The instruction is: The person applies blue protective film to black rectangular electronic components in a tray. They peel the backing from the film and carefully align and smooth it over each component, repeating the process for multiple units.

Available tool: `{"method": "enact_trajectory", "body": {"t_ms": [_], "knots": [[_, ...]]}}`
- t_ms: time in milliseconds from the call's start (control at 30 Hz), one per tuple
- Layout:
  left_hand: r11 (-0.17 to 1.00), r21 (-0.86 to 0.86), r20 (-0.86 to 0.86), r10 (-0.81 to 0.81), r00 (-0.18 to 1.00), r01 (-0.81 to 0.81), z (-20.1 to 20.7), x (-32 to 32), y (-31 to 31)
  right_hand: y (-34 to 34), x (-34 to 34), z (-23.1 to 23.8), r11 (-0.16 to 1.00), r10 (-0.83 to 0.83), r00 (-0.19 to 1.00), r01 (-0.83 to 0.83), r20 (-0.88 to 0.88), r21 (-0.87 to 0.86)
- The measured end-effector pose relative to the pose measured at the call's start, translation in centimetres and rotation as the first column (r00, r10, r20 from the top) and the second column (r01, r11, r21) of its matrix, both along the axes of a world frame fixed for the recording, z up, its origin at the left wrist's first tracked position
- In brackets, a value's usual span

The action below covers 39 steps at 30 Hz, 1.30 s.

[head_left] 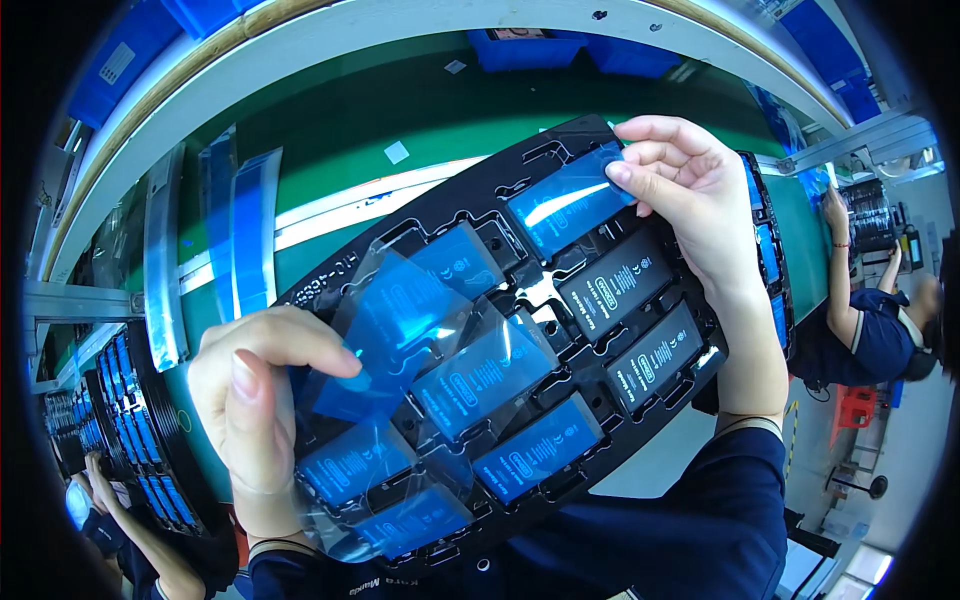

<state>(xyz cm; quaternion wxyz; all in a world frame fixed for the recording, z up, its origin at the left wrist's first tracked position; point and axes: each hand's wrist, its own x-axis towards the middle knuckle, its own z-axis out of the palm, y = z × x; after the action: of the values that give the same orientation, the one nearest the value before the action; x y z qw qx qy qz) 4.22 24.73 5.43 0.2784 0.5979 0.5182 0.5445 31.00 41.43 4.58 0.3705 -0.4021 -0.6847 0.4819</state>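
Note:
A black moulded tray [640,440] lies tilted across the middle, with several flat batteries in its pockets. Two on the right, such as the upper black battery [615,287], show dark faces; others look blue. My left hand [262,400] is closed at the tray's left, its bent index fingertip against a loose piece of blue film [385,320] with a wide clear border. That film hangs over the left batteries and partly veils them. At the far right corner, my right hand [685,190] pinches the end of the blue film [568,208] over a battery, its thumb on top.
Beyond the tray runs a green conveyor belt [330,130] with a pale rail. Blue film strips [255,225] hang at the left. Stacked trays [150,430] stand left, another loaded tray [768,250] right. Blue bins [525,50] sit at the back. Co-workers [870,320] are on both sides.

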Motion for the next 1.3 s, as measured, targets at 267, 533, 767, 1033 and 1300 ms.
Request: {"method": "enact_trajectory", "body": {"t_ms": [267,533,767,1033,1300], "knots": [[1.0,-0.006,0.026,0.029,0.999,-0.029,0.04,0.41,-0.13,-0.04,0.07,-0.21,1.0,0.019,0.999,-0.02,-0.028,-0.011],[1.0,-0.03,-0.015,-0.008,1.0,0.008,0.51,0.57,-0.11,0.01,0.05,-0.1,1.0,0.013,1.0,-0.013,-0.003,0.001],[0.999,-0.009,-0.019,-0.037,0.999,0.037,0.39,0.54,-0.03,0.02,-0.01,-0.11,1.0,0.015,1.0,-0.015,0.003,0.003],[0.999,-0.006,-0.023,-0.042,0.999,0.041,0.32,0.55,-0.07,0.0,-0.14,-0.28,1.0,0.009,1.0,-0.009,0.021,0.019],[0.992,0.009,0.048,-0.124,0.991,0.124,0.19,0.38,0.0,-0.48,-0.2,-0.33,0.98,0.006,0.988,-0.036,0.156,0.195]]}}
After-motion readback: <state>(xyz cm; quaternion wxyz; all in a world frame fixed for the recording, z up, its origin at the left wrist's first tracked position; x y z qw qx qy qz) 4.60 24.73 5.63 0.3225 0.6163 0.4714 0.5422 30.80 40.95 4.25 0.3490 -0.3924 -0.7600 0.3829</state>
